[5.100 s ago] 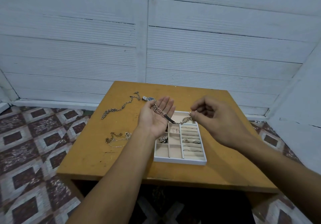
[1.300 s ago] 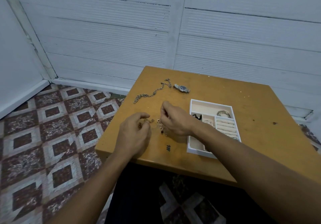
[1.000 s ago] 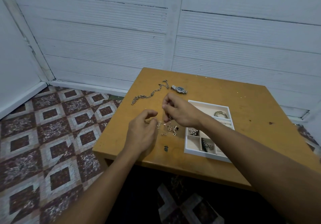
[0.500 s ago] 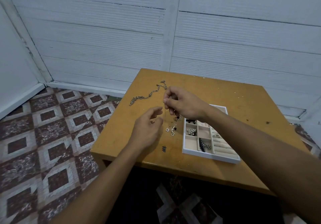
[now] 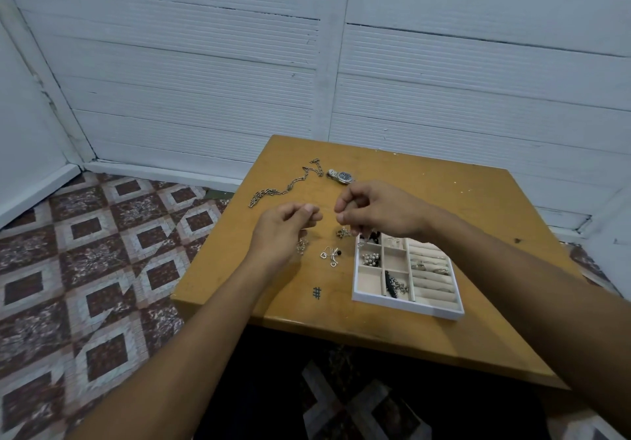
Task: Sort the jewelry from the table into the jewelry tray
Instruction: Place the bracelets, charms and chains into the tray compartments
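My right hand (image 5: 379, 214) hovers over the table just left of the tray and pinches a thin necklace, whose small pendant (image 5: 343, 233) dangles below the fingertips. My left hand (image 5: 285, 231) is pinched too, with a silver end of fine chain (image 5: 302, 245) showing just under its fingers. The strand between the hands is too fine to see. Small heart pendants and a dark bead (image 5: 330, 256) lie on the wood between the hands. The white jewelry tray (image 5: 408, 303) holds beads, a dark piece and rings in its compartments.
A heavy link chain (image 5: 285, 185) and a wristwatch (image 5: 341, 176) lie at the far left of the orange table (image 5: 461, 207). A "#" mark (image 5: 317, 292) sits near the front edge. Patterned floor tiles lie left; a white slatted wall stands behind.
Both hands have risen slightly and drawn apart. My left hand's fingers have closed into a pinch. The heart pendants now lie on the table instead of hanging under my right hand.
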Tool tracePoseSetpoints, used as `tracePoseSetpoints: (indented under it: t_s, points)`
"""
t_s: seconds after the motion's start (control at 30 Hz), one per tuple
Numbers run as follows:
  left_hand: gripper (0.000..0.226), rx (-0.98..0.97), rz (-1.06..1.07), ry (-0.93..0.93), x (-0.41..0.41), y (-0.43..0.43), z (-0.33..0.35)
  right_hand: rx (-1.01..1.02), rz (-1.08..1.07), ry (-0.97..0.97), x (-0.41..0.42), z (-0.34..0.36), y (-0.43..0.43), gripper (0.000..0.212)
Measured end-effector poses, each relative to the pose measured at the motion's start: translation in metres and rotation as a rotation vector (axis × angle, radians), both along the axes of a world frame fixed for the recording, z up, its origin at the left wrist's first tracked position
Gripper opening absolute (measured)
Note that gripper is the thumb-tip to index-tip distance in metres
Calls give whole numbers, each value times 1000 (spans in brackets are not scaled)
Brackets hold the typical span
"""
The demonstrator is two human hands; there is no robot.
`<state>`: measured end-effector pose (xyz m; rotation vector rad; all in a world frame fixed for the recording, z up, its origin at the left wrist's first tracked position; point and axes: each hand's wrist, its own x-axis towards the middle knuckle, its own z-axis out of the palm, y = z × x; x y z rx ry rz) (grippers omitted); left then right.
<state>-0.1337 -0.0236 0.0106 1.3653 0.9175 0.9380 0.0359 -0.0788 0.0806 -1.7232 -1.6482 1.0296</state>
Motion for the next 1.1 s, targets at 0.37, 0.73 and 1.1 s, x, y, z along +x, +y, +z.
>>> tracePoseSetpoints:
  t_s: [0.37, 0.73, 1.1]
  points:
    - [16, -398, -45, -459, 21, 8, 9, -80, -47, 92, 16, 0, -22, 30]
    - [16, -648, -43, -597, 49, 4, 6, -68, -109, 54, 37, 0, -42, 14]
    - [14, -758, -129, -480, 91, -21, -4, -17, -136, -27, 49, 20, -47, 15]
